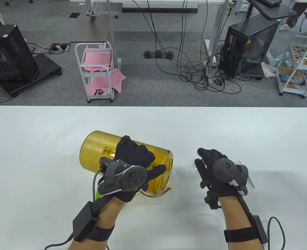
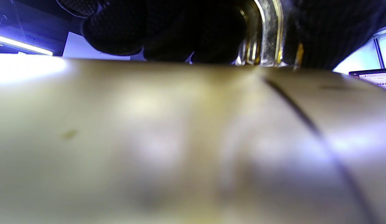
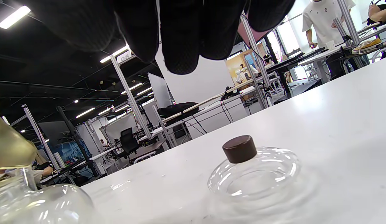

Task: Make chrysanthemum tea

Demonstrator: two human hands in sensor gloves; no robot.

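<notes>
Your left hand [image 1: 132, 166] grips the tipped yellow jug [image 1: 98, 151] over the glass teapot [image 3: 40, 202]; your right hand [image 1: 216, 169] hovers slack above the glass lid [image 3: 253, 174] — tip further and water may overshoot.

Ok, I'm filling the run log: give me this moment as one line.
left hand: grips tilted yellow translucent jug over clear glass teapot | right hand: open, above glass lid with dark knob

Lab: computer towers [image 1: 250, 49], floor cables [image 1: 195, 65].
</notes>
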